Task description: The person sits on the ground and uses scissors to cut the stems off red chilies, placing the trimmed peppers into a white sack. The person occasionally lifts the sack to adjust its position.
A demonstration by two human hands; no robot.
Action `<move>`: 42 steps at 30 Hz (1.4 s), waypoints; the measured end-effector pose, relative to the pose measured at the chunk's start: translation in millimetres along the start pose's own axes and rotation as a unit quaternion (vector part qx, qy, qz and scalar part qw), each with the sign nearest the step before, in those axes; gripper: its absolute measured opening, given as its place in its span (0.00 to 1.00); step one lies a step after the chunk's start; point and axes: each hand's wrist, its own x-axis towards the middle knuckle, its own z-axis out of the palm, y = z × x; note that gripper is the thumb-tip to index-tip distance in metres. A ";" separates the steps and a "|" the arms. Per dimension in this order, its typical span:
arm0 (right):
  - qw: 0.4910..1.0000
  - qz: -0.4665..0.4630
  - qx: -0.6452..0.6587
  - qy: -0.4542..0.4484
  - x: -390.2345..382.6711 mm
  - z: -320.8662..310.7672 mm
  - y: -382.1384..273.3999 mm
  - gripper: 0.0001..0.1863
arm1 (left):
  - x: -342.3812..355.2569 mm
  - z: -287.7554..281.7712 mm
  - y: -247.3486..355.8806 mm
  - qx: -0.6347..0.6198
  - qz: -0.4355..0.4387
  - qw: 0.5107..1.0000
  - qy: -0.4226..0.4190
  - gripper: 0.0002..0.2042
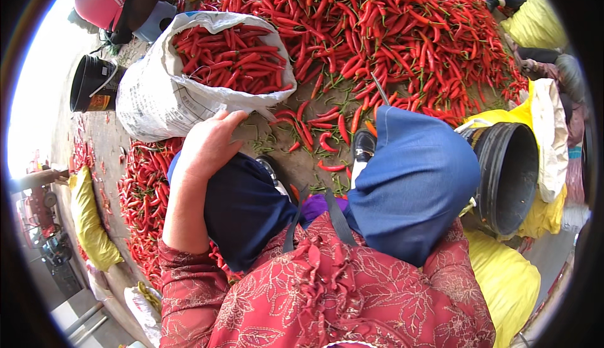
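Ahead of me, on my left, I have a white woven sack (148,90), its mouth wide open and facing upward, its rim loosely folded and uneven. Dark print runs over its bulging, wrinkled side. Red chillies (233,59) fill it nearly to the brim, long, slim and glossy, lying criss-cross with few green stems showing among them. Beyond the sack and to its right I see a broad heap of chillies (402,27), bright red, piled every which way, many with green stems attached. Between me and that heap, several loose chillies (325,142) lie singly and in small clusters, some almost straight, one sharply curled.
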 end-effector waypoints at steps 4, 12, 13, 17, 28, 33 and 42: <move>0.999 -0.003 0.035 -0.003 -22.3 -4.4 -7.5 0.22 | -9.9 9.7 7.2 -0.025 0.041 0.998 0.032 0.20; 0.994 -0.073 0.047 -0.067 74.0 18.3 -99.4 0.22 | 26.9 74.4 50.0 -0.089 0.035 0.995 0.007 0.06; 0.994 -0.071 0.017 -0.082 73.9 18.4 -104.4 0.23 | 42.7 90.4 57.0 -0.093 0.014 0.996 0.007 0.06; 0.988 -0.034 -0.018 -0.149 119.9 -7.5 -109.9 0.27 | 118.6 165.5 63.5 -0.108 0.014 0.994 0.024 0.07; 0.983 -0.038 -0.166 -0.075 231.3 27.9 -81.3 0.25 | 220.8 280.9 90.5 -0.051 -0.034 0.996 -0.069 0.24; 0.990 0.016 -0.129 -0.056 234.8 8.5 -62.8 0.27 | 155.9 299.5 42.2 0.060 -0.003 0.956 -0.287 0.09; 0.998 0.001 -0.066 0.011 240.8 -16.2 -34.0 0.23 | 219.8 251.9 31.9 -0.084 0.053 0.995 -0.034 0.06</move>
